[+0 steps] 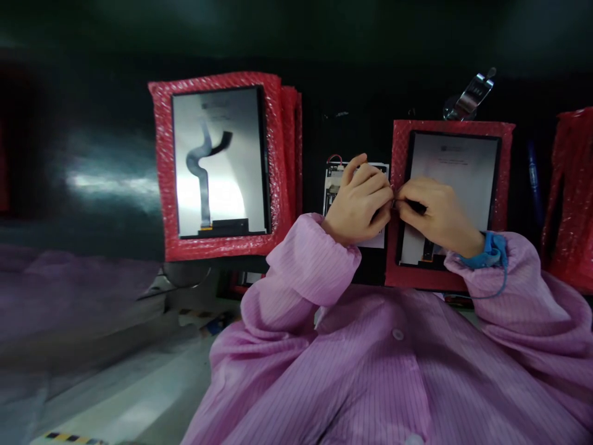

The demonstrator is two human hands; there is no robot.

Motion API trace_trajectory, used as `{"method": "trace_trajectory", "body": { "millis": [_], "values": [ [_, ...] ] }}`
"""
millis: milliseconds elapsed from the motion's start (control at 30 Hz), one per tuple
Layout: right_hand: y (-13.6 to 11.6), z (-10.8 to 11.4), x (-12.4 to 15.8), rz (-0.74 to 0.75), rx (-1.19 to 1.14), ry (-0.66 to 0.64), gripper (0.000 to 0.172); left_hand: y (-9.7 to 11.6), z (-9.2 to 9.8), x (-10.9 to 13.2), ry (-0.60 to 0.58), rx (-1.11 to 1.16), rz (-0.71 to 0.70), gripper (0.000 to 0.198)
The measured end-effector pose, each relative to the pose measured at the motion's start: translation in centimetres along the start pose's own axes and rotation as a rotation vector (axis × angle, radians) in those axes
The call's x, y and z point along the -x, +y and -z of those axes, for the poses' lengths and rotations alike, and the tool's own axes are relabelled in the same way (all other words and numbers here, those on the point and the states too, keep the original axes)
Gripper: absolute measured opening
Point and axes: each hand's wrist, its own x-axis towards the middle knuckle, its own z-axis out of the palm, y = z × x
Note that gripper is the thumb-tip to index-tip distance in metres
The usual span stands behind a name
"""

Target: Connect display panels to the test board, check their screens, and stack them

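Observation:
My left hand (356, 201) and my right hand (438, 213) meet at their fingertips in front of the panels. My right fingers pinch a small dark strip (417, 207), mostly hidden by the fingers. Close behind my left hand stands a white circuit board (334, 185) with a red-wired connector on top. My right hand covers part of a black-framed display panel (456, 173) set in red bubble wrap (451, 127). Further left, a second display panel (217, 161) in red bubble wrap shows a dark, curved reflection.
A chrome metal clip (470, 96) sits above the right panel. More red bubble wrap (572, 198) hangs at the far right. A blue wrist strap (488, 253) circles my right wrist, and pink striped sleeves fill the lower foreground.

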Motion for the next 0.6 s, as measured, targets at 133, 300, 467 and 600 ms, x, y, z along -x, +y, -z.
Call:
{"method": "trace_trajectory", "body": {
  "millis": [133, 300, 467, 600],
  "values": [
    [0.2, 0.6, -0.1, -0.014, -0.061, -0.010, 0.030, 0.1, 0.0, 0.1, 0.035, 0.013, 0.025, 0.024],
    [0.5, 2.6, 0.0, -0.180, -0.257, 0.142, 0.043, -1.6, -0.5, 0.6, 0.436, 0.121, 0.218, 0.036],
    [3.1, 4.9, -0.1, -0.430, 0.057, 0.499, 0.044, -2.7, -1.0, 1.1, 0.741, 0.203, 0.307, 0.066],
    [6.1, 6.0, -0.5, -0.565, 0.326, 0.433, 0.045, 1.1, -0.4, 1.6, 0.720, 0.072, 0.261, 0.048]
  ]
}}
